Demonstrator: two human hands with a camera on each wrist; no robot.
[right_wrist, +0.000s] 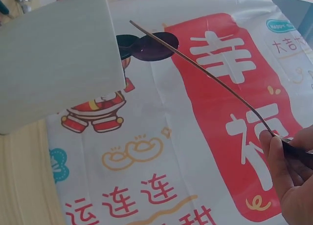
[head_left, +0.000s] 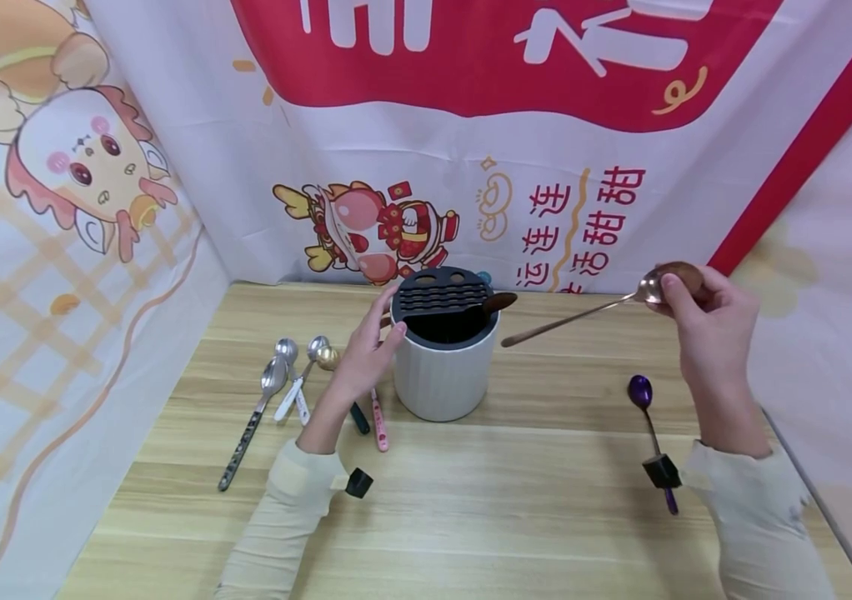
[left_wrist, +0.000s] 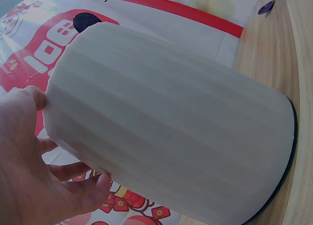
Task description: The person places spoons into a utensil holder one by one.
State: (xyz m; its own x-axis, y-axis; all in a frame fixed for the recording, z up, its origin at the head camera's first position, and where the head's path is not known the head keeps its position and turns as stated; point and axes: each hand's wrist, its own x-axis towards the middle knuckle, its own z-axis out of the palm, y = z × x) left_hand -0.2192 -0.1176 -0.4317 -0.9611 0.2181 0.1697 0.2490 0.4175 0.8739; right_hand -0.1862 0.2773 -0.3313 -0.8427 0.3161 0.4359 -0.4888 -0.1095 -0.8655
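A pale ribbed utensil holder [head_left: 443,379] with a black slotted top [head_left: 444,292] stands upright on the table. My left hand [head_left: 368,354] grips its left side near the rim; the thumb and fingertips touch the wall in the left wrist view. My right hand [head_left: 719,329] pinches a long copper-coloured spoon [head_left: 583,321] by its bowl end, to the right of the holder. The thin handle slants down left, its tip beside and apart from the holder. A dark brown spoon bowl [head_left: 503,302] sticks out over the holder's right rim; its handle is hidden inside.
Several spoons [head_left: 273,375] lie left of the holder, partly behind the left forearm, including one with a pink handle [head_left: 380,423]. A purple spoon [head_left: 642,393] lies at the right, by the right sleeve. Printed cloth [head_left: 388,133] hangs along the table's back edge.
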